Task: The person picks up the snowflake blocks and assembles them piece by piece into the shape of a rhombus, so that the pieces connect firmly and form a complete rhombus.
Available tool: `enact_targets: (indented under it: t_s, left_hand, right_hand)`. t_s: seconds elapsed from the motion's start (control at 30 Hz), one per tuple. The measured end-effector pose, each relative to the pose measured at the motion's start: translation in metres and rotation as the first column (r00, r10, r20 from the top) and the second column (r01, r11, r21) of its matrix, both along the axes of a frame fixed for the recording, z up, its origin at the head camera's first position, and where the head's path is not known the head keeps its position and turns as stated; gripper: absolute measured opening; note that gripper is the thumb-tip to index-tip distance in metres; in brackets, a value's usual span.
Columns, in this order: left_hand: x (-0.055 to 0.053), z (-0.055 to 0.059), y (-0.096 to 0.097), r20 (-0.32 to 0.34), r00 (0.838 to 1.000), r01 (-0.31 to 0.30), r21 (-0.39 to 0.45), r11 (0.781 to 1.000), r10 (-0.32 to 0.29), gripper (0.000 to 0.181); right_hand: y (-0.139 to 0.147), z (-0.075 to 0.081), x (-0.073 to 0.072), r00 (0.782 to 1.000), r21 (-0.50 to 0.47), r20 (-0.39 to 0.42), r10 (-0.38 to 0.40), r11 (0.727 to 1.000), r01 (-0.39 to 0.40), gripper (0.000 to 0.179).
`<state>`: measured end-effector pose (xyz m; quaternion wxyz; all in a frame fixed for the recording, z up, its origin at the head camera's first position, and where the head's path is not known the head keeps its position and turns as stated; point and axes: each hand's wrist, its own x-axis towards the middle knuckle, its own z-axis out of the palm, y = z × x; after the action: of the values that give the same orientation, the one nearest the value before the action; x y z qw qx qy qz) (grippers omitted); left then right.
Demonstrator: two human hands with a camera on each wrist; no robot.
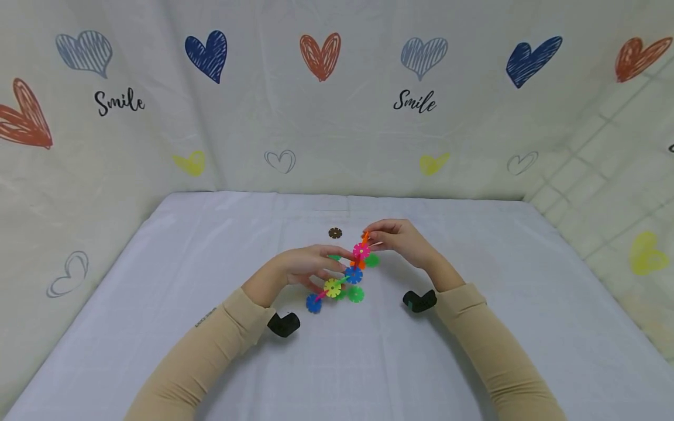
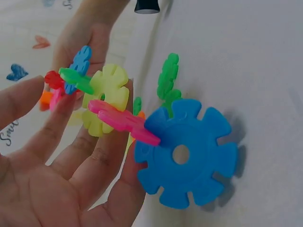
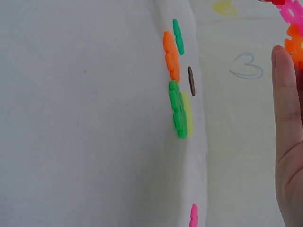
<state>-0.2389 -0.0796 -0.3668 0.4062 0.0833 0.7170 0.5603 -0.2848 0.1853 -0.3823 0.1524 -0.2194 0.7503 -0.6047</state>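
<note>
A slanting chain of notched plastic discs, linked at their slots, hangs between the hands above the table. A blue disc (image 1: 313, 303) ends it at the near side, followed by a pink disc (image 2: 124, 122), a yellow disc (image 1: 332, 287), a green one (image 2: 76, 80) and a second blue one (image 1: 354, 275). Farther up come red and a bright pink disc (image 1: 361, 251). My left hand (image 1: 310, 263) holds the chain around its red and blue part, with the lower fingers spread beneath the yellow disc. At the top end, my right hand (image 1: 397, 237) pinches an orange disc (image 1: 365, 237).
Loose discs lie on the white-covered table (image 1: 500, 351): a brown one (image 1: 335, 233) at the back, a green one (image 1: 372, 260) near the right hand, another green one (image 1: 356, 293) closer in. An orange disc (image 3: 171, 56) and a yellow disc (image 3: 188, 113) also show in the right wrist view.
</note>
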Motion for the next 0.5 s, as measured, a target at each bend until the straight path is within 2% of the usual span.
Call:
enact_targets:
  t_s: [0.23,0.37,0.43,0.5]
  left_hand:
    - [0.002,0.001,-0.007,-0.003,0.995,0.095,0.028,0.995,-0.095,0.066]
    - [0.0,-0.001,-0.013,-0.003,0.99,0.144,0.112,0.983,-0.144,0.077]
    - [-0.001,-0.003,-0.016,0.011,0.989,0.143,0.161,0.977,-0.147,0.073]
    - [-0.002,-0.005,-0.017,0.035,0.993,0.105,0.204,0.973,-0.114,0.064]
  right_hand:
    - [0.003,0.001,0.001,1.0,-0.029,0.009,-0.002,1.0,0.002,0.027]
    - [0.006,0.0,0.001,0.999,-0.066,0.03,-0.014,0.998,0.016,0.025]
    - [0.009,-0.001,0.0,0.998,-0.096,0.048,-0.037,0.995,0.042,0.02]
    - [0.011,-0.003,-0.001,0.996,-0.132,0.067,-0.065,0.989,0.073,0.015]
